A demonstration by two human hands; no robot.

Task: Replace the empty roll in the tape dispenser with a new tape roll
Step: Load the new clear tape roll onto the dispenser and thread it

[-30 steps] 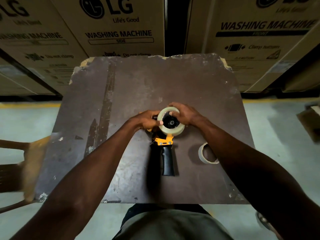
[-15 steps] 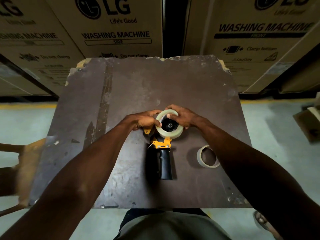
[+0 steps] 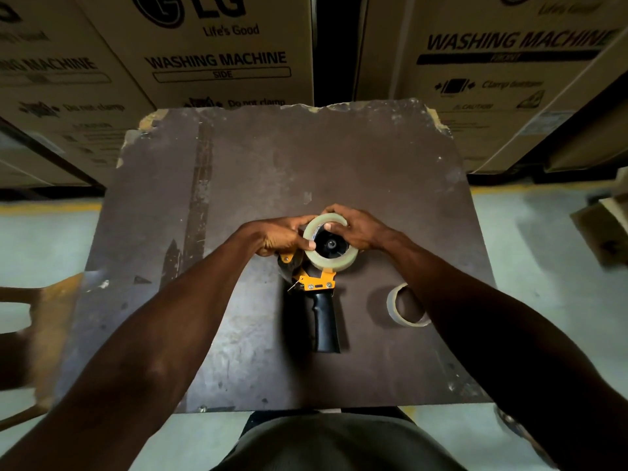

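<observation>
An orange tape dispenser (image 3: 317, 282) with a black handle lies flat on the dark brown table (image 3: 258, 171), handle pointing toward me. A pale new tape roll (image 3: 334, 263) sits over its black hub. My left hand (image 3: 280, 237) grips the roll's left edge, thumb on the rim. My right hand (image 3: 356, 227) grips the roll's far right side, one fingertip on its top rim. The empty cardboard core (image 3: 401, 309) stands on the table to the right of the handle, partly hidden by my right forearm.
Large cardboard washing machine boxes (image 3: 217, 49) stand close behind the table's far edge. A brown chair (image 3: 37, 321) is at the table's left. A small cardboard box (image 3: 605, 229) sits on the floor at the right.
Both hands stay on the tape roll over the dispenser hub with only small finger shifts. The view has moved slightly.
</observation>
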